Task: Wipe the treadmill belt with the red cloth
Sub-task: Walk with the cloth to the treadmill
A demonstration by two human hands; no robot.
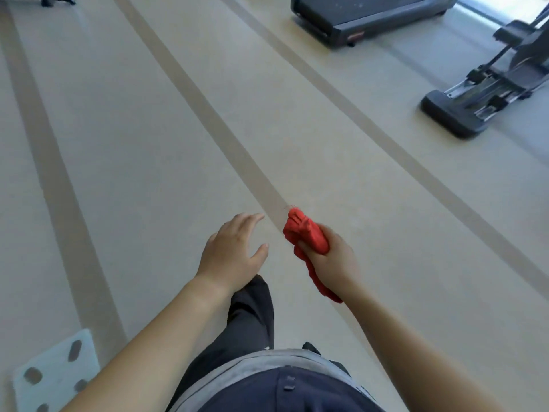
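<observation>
While gripped, red cloth (306,231) (bunched), pointing forward

Bare forearms (166,331); navy top (297,391), grey band (237,367) at hem; dark trousers (252,316).

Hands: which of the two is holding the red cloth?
The right hand grips the bunched red cloth, which trails down below the fist. The left hand is spread open and holds nothing.
</observation>
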